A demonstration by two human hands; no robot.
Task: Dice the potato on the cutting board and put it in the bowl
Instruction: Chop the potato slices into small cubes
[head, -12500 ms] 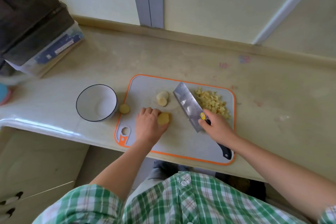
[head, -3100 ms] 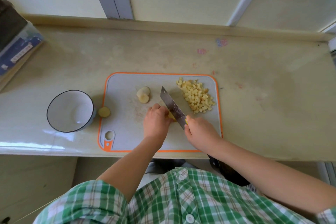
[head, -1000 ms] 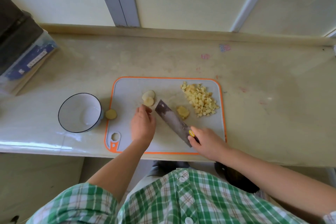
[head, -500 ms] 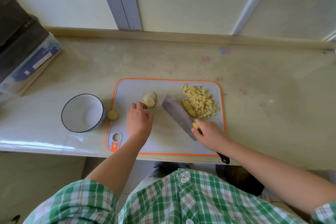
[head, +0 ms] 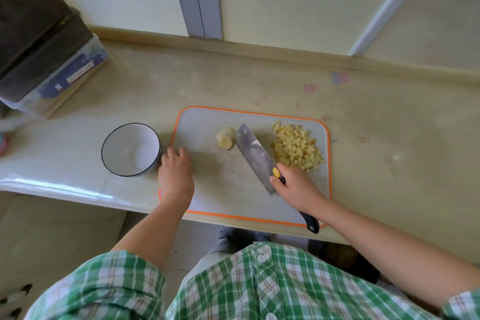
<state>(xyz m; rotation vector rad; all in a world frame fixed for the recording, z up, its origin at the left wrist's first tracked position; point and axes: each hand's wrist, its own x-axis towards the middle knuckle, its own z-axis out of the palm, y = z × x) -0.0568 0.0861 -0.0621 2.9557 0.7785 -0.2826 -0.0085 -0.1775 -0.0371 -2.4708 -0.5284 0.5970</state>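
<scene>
A grey cutting board (head: 205,125) with an orange rim lies on the counter. A pile of diced potato (head: 296,148) sits on its right part. Two stacked potato slices (head: 225,138) lie near its middle. The cleaver (head: 253,153) rests on the board between slices and pile, and my right hand (head: 296,187) grips its black handle. The white bowl (head: 124,138) with a dark rim stands left of the board and holds nothing. My left hand (head: 176,176) is at the board's left edge beside the bowl, fingers curled down; what lies under them is hidden.
Dark boxes stacked on a clear plastic container (head: 52,60) fill the back left of the counter. A raised ledge (head: 259,52) runs along the wall behind. The counter's front edge (head: 65,187) is close to the bowl and board.
My left hand has moved left from the board's middle to its left edge by the bowl, covering the lone slice there. The cleaver has pushed the fresh dice into the pile.
</scene>
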